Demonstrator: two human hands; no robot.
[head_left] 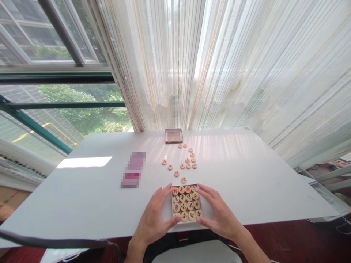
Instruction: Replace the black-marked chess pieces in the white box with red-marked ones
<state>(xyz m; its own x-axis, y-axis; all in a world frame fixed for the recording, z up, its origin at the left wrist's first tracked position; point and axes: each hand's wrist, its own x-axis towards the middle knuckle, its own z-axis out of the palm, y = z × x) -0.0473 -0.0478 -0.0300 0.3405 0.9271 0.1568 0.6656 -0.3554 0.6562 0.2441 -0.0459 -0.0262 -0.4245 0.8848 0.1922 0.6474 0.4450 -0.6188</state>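
Observation:
A shallow box [172, 206] filled with rows of round wooden Chinese chess pieces [189, 197] lies near the table's front edge. Its far row shows red characters; most of the other rows bear black ones. My left hand [156, 213] grips the box's left side, fingertips at the far corner and thumb over the near-left piece, partly hiding it. On the opposite side, my right hand [218, 210] holds the box in the same way, its fingers covering part of the far-right piece. Beyond the box, several loose red-marked chess pieces [188, 166] are scattered face up.
A brown-rimmed shallow tray or lid [173, 141] rests at the back of the white table [241, 179]. To the left is a blurred purple item [134, 170]. Curtains [186, 65] hang behind the table, and a chair [197, 252] stands at its front edge.

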